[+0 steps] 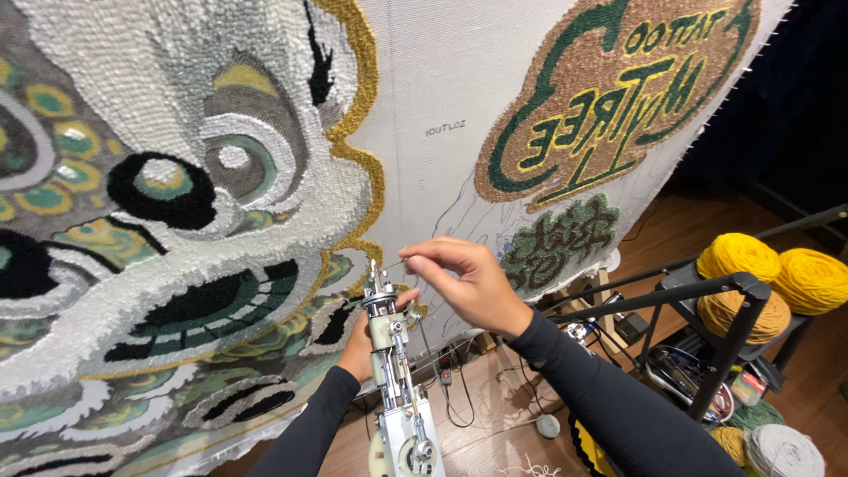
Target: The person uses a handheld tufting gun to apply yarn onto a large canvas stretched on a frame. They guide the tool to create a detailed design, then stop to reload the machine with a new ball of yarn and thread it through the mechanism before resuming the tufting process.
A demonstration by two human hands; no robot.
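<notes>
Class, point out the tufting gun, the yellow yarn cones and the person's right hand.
tufting gun (399,389), head view, on its metal body.
yellow yarn cones (811,278), head view, on one cone's side.
right hand (468,281), head view, on its back.

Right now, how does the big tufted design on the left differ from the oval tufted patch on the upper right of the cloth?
The big design fills the left of the cloth, mostly white and grey with black and green; the oval patch is much smaller, brown with green and yellow shapes. The big design runs out of view; the oval patch shows nearly whole. Both are tufted on the same white cloth.
</notes>
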